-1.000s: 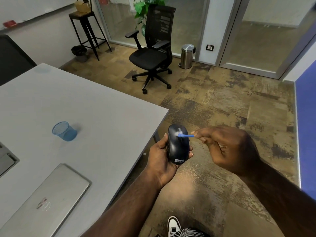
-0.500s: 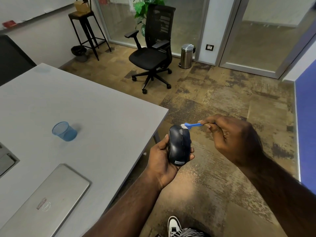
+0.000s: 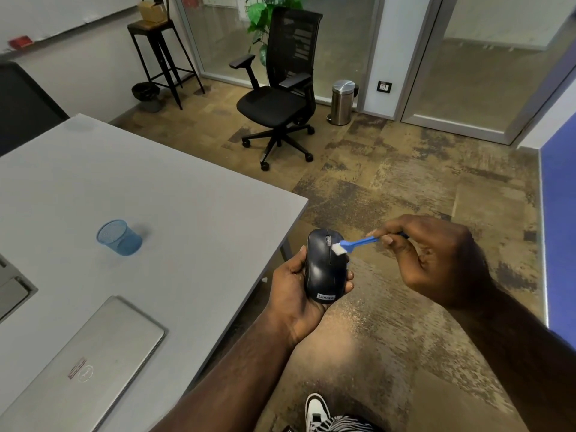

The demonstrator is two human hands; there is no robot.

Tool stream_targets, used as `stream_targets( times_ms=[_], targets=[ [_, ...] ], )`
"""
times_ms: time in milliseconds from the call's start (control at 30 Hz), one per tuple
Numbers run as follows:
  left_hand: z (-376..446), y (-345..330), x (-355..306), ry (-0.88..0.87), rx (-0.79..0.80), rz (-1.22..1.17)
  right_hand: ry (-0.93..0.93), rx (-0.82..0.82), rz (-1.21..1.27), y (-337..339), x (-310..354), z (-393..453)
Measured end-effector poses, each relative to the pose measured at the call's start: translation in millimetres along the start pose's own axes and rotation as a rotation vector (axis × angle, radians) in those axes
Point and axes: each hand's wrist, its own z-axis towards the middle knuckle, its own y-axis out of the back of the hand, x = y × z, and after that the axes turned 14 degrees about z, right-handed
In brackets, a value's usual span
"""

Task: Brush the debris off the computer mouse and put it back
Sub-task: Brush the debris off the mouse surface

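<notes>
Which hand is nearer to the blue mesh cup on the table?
Left. The left hand holds the mouse just off the table edge, right of the blue mesh cup; the right hand is farther right.

Dark computer mouse (image 3: 324, 269) upright in palm, blue brush (image 3: 355, 244) bristles touching it.

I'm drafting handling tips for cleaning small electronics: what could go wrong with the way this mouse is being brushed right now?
The left hand cradles the computer mouse out past the table edge, over bare floor, so a slip would likely drop it. The right hand pinches the blue brush near its handle's end; the bristles sit by the scroll wheel and might push debris into that gap.
</notes>
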Motion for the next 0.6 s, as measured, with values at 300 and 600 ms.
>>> stream_targets(
  times_ms=[300,600],
  targets=[
    [-2,-4,-2,0.003,-0.026,-0.037,0.020,0.058,0.061,2,1,-3],
    [-3,-4,-4,-0.004,-0.068,-0.100,0.077,0.154,0.155,-7,10,-11]
  ],
)
